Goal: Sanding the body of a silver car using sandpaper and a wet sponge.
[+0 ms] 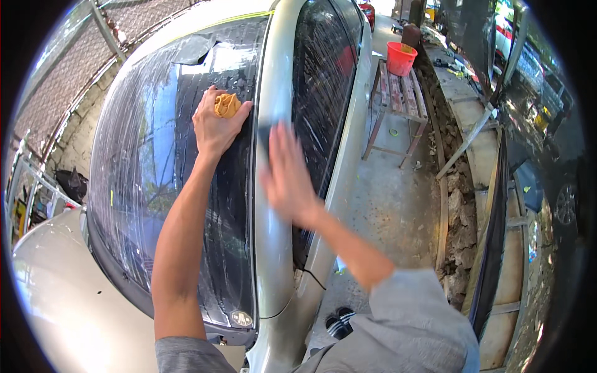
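Observation:
My left hand [216, 130] is closed around a crumpled orange-tan cloth or sponge [227, 106], resting against the wet, streaked windshield [143, 168] of a silver car. My right hand [287, 174], blurred by motion, is pressed on a dark, flat pad [266, 138] at the car's windshield pillar [275, 267], its fingers together. Beside it is the dark side window [320, 74], also wet and streaked. A small dark sheet [189, 51] lies near the top of the windshield.
Right of the car, a red bucket [401, 60] stands on a slatted bench [398, 93] beside a rubble-lined edge [457, 217]. Dark sheeting [491, 261] and metal poles line the right. The hood [56, 286] and chain-link fence [62, 68] are at left. My sandal [339, 320] shows below.

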The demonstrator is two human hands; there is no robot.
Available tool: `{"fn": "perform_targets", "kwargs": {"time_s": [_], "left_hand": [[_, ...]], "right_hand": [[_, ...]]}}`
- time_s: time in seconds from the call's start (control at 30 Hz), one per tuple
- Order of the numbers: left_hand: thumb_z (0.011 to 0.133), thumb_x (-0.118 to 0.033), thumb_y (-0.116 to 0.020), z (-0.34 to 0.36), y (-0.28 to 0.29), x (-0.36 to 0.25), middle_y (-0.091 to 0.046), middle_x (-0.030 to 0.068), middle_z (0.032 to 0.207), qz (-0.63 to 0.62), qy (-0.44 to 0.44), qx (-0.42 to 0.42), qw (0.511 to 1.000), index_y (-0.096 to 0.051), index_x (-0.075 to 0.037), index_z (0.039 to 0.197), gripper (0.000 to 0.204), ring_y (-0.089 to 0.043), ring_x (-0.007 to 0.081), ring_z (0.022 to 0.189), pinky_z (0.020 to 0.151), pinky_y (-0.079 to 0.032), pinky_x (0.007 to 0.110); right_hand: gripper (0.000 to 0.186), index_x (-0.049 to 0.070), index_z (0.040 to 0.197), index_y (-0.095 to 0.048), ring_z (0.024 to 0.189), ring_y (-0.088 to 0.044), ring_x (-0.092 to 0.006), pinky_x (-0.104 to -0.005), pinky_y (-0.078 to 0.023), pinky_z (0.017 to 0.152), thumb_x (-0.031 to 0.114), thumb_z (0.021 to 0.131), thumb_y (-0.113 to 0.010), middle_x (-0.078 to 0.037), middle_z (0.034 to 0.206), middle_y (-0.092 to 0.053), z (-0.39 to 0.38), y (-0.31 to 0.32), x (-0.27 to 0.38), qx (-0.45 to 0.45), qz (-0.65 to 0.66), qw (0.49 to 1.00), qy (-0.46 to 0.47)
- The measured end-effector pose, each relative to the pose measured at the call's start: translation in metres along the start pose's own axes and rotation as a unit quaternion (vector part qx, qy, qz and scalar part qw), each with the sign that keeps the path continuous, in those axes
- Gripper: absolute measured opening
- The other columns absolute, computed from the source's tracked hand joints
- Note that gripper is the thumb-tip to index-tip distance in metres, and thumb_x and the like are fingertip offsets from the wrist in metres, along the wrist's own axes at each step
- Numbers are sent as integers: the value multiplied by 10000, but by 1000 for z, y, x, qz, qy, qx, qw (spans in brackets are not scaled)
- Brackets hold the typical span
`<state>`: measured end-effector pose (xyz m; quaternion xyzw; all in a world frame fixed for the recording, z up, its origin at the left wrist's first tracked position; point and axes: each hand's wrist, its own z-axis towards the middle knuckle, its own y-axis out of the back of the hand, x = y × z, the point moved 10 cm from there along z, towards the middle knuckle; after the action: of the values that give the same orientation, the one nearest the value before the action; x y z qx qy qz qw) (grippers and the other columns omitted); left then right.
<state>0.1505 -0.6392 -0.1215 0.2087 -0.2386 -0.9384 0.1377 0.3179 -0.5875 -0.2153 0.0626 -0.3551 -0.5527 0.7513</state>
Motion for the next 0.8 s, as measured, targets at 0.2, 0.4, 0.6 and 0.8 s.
{"fn": "perform_targets", "kwargs": {"time_s": [0.2,0.4,0.6,0.8], "left_hand": [[727,-393,-822,3,-18,-20,-600,233,1276,-42,-8,19,999,-648,-21,1069,534,-545,377,1239,1046,-403,459],[741,-402,-805,-8,2,3,-570,226,1333,11,21,-11,1000,-637,-32,1063,519,-527,360,1266,1054,-384,446],[749,-395,-796,4,-25,-27,-566,220,1343,-10,-12,23,1000,-632,-44,1078,508,-523,357,1273,1060,-375,453],[753,-390,-793,-3,-1,-5,-575,210,1333,19,13,-11,1000,-630,-40,1072,501,-520,362,1276,1063,-373,463]], "right_hand": [[642,-118,1493,-223,1484,-146,-447,-493,-144,1219,276,1024,-415,-320,1577,-177,105,25,-74,-37,-61,996,54],[674,-89,1521,-154,1484,-153,-445,-502,-128,1221,199,991,-453,-318,1589,-125,16,8,-1,17,43,995,90],[652,-125,1491,-207,1476,-172,-447,-486,-137,1222,319,1041,-366,-336,1566,-182,173,35,-125,-8,-105,994,40],[721,-100,1525,-95,1492,-116,-443,-471,-93,1228,272,1007,-432,-310,1602,-56,33,11,-16,28,-3,992,124]]}}
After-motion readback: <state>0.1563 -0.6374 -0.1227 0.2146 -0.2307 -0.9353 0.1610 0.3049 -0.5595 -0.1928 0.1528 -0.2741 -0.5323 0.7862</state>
